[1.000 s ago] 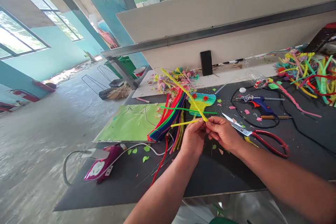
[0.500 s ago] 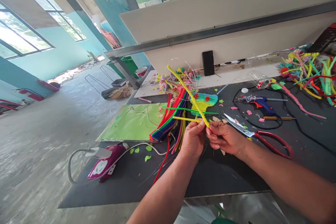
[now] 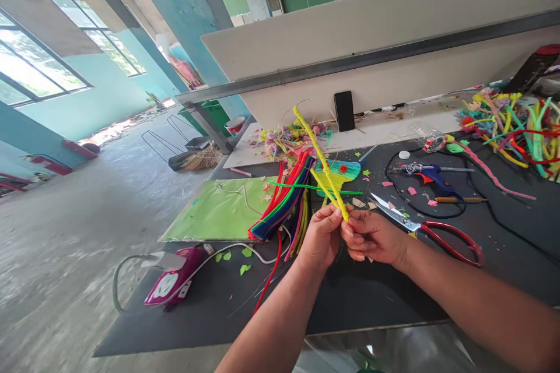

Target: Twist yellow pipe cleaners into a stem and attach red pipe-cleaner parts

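Note:
Both hands meet over the dark table, pinching yellow pipe cleaners near their lower end. My left hand is closed with thumb and finger on them from the left. From the right, my right hand is closed around the bottom tip. A long, thick yellow stem slants up and away; a shorter yellow strand rises beside it. Just behind lies a blue and yellow pipe-cleaner piece with red flowers. A bundle of colored pipe cleaners lies left of my left hand, and red-handled scissors lie right of my right hand.
A blue glue gun with a black cord lies at the right. A purple box with a white cable is at the left, near a green sheet. A phone leans against the back panel. Pipe-cleaner piles sit at the far right.
The shorter yellow strand has swung from pointing left to standing up alongside the thick stem. The stem's top has shifted slightly right. Both hands keep their hold.

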### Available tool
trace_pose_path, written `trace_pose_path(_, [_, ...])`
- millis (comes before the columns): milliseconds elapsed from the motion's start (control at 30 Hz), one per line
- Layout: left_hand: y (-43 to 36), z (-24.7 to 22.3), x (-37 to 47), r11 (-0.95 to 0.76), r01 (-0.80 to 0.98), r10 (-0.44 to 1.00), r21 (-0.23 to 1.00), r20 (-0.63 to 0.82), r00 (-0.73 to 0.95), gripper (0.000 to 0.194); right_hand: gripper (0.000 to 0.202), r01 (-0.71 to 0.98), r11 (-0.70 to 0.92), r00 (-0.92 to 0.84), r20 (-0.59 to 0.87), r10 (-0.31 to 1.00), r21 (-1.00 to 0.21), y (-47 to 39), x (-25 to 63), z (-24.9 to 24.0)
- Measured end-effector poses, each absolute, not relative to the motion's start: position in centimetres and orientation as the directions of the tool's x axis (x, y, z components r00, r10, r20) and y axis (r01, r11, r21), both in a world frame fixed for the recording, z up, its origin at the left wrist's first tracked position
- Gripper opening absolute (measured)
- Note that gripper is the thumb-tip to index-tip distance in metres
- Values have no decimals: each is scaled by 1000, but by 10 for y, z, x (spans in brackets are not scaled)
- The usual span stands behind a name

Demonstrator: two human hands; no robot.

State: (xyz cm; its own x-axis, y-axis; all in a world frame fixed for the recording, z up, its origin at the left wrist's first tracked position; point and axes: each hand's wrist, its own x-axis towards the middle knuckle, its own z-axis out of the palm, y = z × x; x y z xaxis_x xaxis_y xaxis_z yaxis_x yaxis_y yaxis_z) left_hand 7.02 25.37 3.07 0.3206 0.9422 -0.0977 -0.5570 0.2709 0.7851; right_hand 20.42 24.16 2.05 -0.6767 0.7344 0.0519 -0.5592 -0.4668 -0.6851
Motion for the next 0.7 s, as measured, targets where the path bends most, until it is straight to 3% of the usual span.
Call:
trace_pose_path(133, [255, 30, 69, 204, -540, 958, 817, -53, 281, 21, 26, -518, -416, -625, -1, 780, -747, 242, 200, 22])
trace_pose_path(233, [257, 26, 71, 69, -483, 986, 873, 14, 167, 21, 25, -445, -245, -382, -64, 922, -861, 243, 195, 22])
trace_pose_path(367, [259, 20, 74, -88, -393, 993, 915, 111, 38, 20, 26, -106, 7, -47, 12, 999, -994, 244, 192, 20])
trace_pose_path(567, [260, 16, 74, -147, -293, 988, 945, 155, 4, 20, 12, 312, 216, 34, 238, 971, -925, 247, 195, 11])
trace_pose_path(700, [258, 17, 76, -156, -248, 987, 956, 162, 4, 20, 13, 386, 244, 50, 284, 957, -890, 248, 196, 11])
